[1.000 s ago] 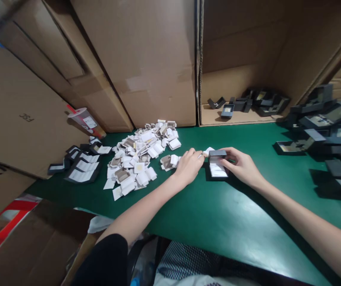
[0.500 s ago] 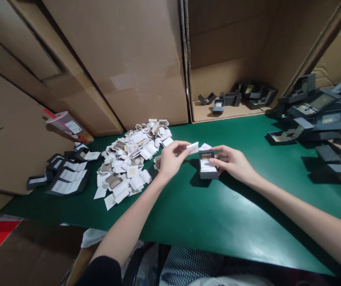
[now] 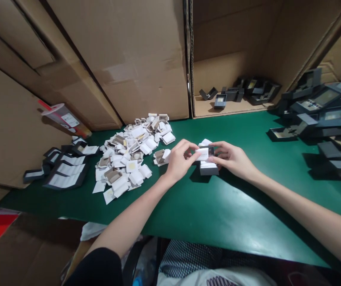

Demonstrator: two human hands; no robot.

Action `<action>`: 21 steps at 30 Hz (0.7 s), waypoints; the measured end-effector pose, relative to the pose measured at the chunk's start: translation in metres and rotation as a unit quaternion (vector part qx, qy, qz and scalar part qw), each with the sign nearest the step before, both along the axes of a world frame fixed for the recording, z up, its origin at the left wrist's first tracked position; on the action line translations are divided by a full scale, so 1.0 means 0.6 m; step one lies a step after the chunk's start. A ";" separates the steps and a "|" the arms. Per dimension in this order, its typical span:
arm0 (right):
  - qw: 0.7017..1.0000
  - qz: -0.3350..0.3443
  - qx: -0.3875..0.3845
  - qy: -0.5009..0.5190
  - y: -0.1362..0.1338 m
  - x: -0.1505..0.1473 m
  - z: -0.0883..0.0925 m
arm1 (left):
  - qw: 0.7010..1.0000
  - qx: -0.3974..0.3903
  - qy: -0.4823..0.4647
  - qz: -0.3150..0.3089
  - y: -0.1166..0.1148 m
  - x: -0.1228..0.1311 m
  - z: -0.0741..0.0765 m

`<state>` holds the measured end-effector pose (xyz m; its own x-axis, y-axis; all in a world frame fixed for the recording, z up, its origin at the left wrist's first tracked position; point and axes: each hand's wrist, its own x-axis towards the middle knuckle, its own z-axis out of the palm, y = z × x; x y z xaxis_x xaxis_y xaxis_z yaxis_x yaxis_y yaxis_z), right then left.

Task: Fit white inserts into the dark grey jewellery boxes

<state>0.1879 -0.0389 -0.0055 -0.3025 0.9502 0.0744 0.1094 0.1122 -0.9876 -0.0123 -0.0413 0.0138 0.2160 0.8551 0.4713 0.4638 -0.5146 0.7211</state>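
Note:
A small dark box [image 3: 209,169] stands open on the green table [image 3: 218,210] in front of me. My right hand [image 3: 231,159] grips its right side and steadies it. With fingers pinched, my left hand [image 3: 180,159] holds a small white insert [image 3: 202,154] over the box's open cavity. Another white piece [image 3: 205,142] lies just behind the box. Left of my left hand spreads a heap of white inserts [image 3: 131,155].
Dark open boxes with white cards [image 3: 61,169] lie at the far left near a red-and-white cup [image 3: 60,117]. More dark boxes [image 3: 322,115] pile at the right and inside a cardboard carton [image 3: 238,93] behind. Cardboard cartons [image 3: 113,59] wall the back.
My left hand picked a white insert from beside the heap, lifted it, and brought it down onto the open box. My right hand stayed on the box.

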 end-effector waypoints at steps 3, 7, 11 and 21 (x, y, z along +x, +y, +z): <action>1.000 0.003 0.007 -0.012 -0.003 -0.001 0.005 | 1.000 0.020 -0.006 0.001 -0.001 0.002 -0.001; 1.000 0.006 0.008 -0.014 -0.003 -0.001 0.007 | 0.999 -0.003 -0.030 -0.013 0.003 0.003 -0.007; 1.000 0.017 0.007 -0.019 -0.004 -0.001 0.007 | 0.996 -0.048 -0.071 -0.006 0.004 0.005 -0.011; 1.000 0.014 0.008 -0.017 -0.002 -0.001 0.002 | 0.985 -0.102 -0.142 -0.016 0.001 0.008 -0.018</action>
